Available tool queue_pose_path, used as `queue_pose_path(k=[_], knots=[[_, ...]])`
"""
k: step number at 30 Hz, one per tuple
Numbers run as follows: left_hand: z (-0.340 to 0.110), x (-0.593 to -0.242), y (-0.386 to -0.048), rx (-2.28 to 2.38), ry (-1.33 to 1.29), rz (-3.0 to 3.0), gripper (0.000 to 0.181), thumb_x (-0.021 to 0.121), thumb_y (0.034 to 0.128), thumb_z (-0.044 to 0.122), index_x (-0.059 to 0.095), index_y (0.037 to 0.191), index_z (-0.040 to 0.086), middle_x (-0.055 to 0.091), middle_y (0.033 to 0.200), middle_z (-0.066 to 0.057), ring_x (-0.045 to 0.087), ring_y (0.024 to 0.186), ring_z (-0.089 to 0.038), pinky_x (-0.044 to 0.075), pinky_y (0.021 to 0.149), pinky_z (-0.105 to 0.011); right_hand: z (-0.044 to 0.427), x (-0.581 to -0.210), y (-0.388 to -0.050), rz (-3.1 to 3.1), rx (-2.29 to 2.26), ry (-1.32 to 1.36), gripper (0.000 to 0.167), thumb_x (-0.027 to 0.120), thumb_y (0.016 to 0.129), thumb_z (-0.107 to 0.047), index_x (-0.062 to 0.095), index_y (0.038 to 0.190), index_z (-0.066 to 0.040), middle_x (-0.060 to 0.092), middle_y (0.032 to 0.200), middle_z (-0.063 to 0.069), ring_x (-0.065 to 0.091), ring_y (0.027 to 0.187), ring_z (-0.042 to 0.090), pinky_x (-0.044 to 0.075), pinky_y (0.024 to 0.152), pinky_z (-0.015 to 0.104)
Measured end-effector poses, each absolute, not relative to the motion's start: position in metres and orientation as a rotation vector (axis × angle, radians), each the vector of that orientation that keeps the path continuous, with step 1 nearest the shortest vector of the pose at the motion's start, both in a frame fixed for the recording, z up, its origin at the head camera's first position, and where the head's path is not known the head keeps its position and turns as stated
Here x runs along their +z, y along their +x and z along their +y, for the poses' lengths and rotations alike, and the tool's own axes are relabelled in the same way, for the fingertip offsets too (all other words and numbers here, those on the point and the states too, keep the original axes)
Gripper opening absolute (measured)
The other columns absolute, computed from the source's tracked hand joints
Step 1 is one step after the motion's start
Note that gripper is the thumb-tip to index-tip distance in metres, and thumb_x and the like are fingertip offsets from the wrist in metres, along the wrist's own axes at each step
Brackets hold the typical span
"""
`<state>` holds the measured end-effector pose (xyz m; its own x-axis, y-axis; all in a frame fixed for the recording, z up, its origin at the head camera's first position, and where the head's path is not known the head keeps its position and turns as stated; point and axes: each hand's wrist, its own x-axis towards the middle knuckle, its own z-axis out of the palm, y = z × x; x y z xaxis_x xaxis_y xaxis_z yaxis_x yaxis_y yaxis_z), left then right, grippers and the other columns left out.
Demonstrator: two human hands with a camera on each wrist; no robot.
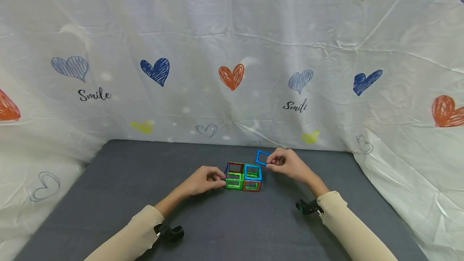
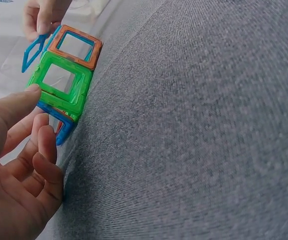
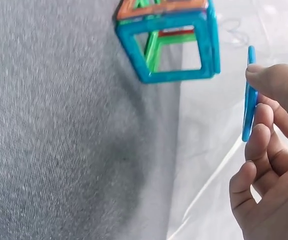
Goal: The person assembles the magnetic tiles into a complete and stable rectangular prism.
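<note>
Square magnetic tiles (image 1: 234,185) form two joined cube shapes on the dark cloth, with green, orange, red and blue frames. At the structure's left end, my left hand (image 1: 204,180) holds its edge. In the left wrist view, the thumb of the left hand (image 2: 19,165) meets the corner of a green tile (image 2: 46,60), while the index fingertip is hidden behind. My right hand (image 1: 288,165) pinches a loose blue square tile (image 1: 257,157) between thumb and fingers. That blue tile (image 3: 250,95) is raised, apart from the structure's blue right side (image 3: 178,76).
A grey cloth-covered table (image 1: 119,180) lies under the structure and arms. Behind it hangs a white curtain (image 1: 203,104) printed with hearts, meeting the table's back edge. A black wrist strap device (image 1: 170,233) sits on the left sleeve, another (image 1: 308,206) on the right.
</note>
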<state>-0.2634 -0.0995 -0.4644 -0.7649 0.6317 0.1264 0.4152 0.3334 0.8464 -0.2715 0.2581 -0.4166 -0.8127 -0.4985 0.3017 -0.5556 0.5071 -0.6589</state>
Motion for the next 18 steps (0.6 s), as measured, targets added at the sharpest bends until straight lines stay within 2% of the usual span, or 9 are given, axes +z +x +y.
queue_pose_path(k=[8,11,14,18], knots=[[-0.102,-0.467,-0.263,1.416,0.953,2.371,0.019,0.072,0.0981,0.016,0.072,0.112,0.003,0.065,0.088,0.001,0.054,0.062,-0.012,0.048,0.057,-0.029,0.237,-0.404,-0.256,-2.675,1.201,0.946,0.007,0.078,0.089,0.000,0.075,0.094,-0.005,0.059,0.082,0.005,0.052,0.071,0.022,0.044,0.061,0.032],[-0.101,-0.466,-0.263,1.429,0.965,2.373,0.020,0.072,0.0981,0.015,0.072,0.113,0.002,0.066,0.089,0.000,0.058,0.064,-0.017,0.049,0.058,-0.029,0.227,-0.393,-0.248,-2.685,1.216,0.968,0.006,0.077,0.090,0.002,0.074,0.093,-0.002,0.058,0.081,0.007,0.052,0.072,0.024,0.044,0.062,0.033],[-0.098,-0.462,-0.260,1.450,0.967,2.371,0.019,0.071,0.0977,0.010,0.071,0.113,-0.002,0.067,0.089,-0.004,0.060,0.066,-0.026,0.048,0.058,-0.029,0.223,-0.396,-0.249,-2.677,1.225,1.012,0.005,0.078,0.091,-0.004,0.075,0.094,-0.007,0.057,0.082,0.002,0.052,0.072,0.020,0.044,0.062,0.031],[-0.094,-0.460,-0.259,1.465,0.955,2.366,0.019,0.071,0.0972,0.008,0.070,0.113,-0.003,0.066,0.090,-0.006,0.058,0.066,-0.026,0.047,0.058,-0.028,0.222,-0.408,-0.257,-2.665,1.221,1.062,0.005,0.078,0.093,-0.013,0.075,0.096,-0.015,0.057,0.083,-0.004,0.052,0.072,0.016,0.045,0.062,0.029]])
